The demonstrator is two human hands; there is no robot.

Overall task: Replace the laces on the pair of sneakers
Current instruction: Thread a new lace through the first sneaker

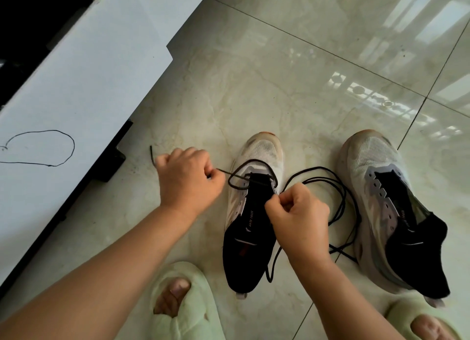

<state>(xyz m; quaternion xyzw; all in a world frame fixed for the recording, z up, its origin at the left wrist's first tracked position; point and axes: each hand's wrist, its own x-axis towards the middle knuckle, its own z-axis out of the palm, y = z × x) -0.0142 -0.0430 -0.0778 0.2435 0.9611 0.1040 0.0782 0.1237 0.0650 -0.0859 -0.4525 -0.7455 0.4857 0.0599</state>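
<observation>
The floor (292,72) is glossy pale marble-look tile with dark grout lines, bright window reflections at upper right. A white counter (84,67) runs diagonally along the left, with one thin black lace (50,146) lying looped on it.

Two sneakers stand on the floor, side by side, both white at the toe and black at the heel, their long axes running roughly up and down the view with toes pointing away from the person. Two pale green slippers (178,301) (toes showing) sit at the bottom edge.

The left sneaker (251,212) has a black lace (254,165) threaded through its front eyelets only; the right sneaker (391,207) has bare eyelets. Loose lace loops (340,199) lie on the floor between the two.

The left hand (187,179) is curled, pinching one lace end left of the shoe. The right hand (297,210) is curled too, pinching the other end over the tongue.
</observation>
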